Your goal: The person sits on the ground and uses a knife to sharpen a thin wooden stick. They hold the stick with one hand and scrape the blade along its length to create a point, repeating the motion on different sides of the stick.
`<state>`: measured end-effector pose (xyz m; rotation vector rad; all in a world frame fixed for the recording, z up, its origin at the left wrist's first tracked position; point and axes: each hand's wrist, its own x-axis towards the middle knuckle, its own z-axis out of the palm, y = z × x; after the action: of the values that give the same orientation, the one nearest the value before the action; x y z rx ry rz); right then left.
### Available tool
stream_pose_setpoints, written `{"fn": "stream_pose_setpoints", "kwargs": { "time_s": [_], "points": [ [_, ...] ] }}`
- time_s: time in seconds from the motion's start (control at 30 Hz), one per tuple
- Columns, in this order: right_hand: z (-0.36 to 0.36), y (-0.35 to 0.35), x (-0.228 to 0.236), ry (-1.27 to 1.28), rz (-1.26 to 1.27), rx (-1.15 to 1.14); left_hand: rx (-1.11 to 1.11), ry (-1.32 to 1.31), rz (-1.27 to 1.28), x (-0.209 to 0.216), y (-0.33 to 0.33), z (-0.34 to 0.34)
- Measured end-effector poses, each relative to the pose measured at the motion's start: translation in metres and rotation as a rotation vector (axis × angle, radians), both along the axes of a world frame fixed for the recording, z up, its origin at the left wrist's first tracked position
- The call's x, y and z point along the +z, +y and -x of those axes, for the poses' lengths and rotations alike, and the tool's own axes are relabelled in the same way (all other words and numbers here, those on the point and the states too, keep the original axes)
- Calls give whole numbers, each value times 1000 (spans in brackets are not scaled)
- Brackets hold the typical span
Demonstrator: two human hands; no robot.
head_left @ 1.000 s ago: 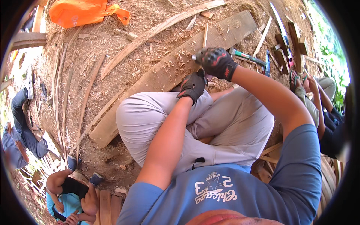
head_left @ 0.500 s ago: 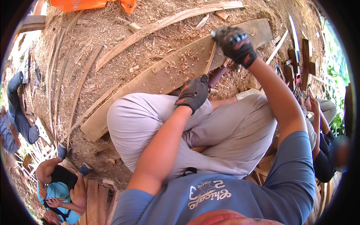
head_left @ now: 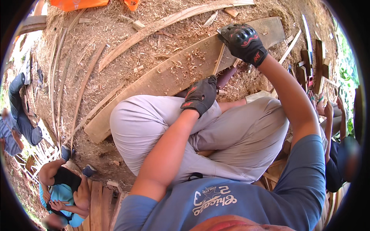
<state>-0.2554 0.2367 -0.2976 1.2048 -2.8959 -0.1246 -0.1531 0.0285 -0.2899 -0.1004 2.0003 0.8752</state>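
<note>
Head view, nearest first: a blue T-shirt (head_left: 246, 200) with white print fills the lower edge, and beyond it lie the folded legs in grey trousers (head_left: 154, 127). Both hands wear black gloves with red marks. Over the grey trousers, the left hand (head_left: 200, 94) is knuckles up, its fingers curled in around the lower end of a thin stick (head_left: 219, 59); the fingertips are hidden underneath. From there the stick slants up and to the right, in front of the board, and its upper end passes under the right hand (head_left: 241, 40). That hand is a closed fist on a tool (head_left: 220, 31), of which only a small grey end shows; whether its fingers also touch the stick, I cannot tell. Just right of the stick sits a dark reddish piece (head_left: 225, 78), partly covered.

Behind the stick, the wide board (head_left: 111, 119) lies slantwise on the ground, curled shavings (head_left: 177, 65) scattered over it. Past it are a curved plank (head_left: 154, 30) and, to the left, long narrow strips (head_left: 54, 77). Wood blocks (head_left: 319, 61) lie off to the right, near a seated person (head_left: 334, 154) in dark clothes. A person in light blue (head_left: 63, 192) sits at lower left, hands together. An orange bag (head_left: 79, 4) is cut off by the top edge.
</note>
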Motion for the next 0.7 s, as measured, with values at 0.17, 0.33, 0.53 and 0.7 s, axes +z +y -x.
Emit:
{"fn": "stream_pose_setpoints", "kwargs": {
  "time_s": [0.17, 0.33, 0.53, 0.7],
  "points": [
    [-21, -15, 0, -139, 149, 204, -6, 64, -18, -15, -7, -11],
    [-12, -10, 6, -130, -7, 109, -21, 65, 40, -8, 0, -11],
    [24, 4, -9, -37, 56, -140, -47, 213, 95, -18, 1, -23],
    [-31, -2, -16, -142, 25, 142, -73, 282, 117, -15, 5, -28]
  ]
}}
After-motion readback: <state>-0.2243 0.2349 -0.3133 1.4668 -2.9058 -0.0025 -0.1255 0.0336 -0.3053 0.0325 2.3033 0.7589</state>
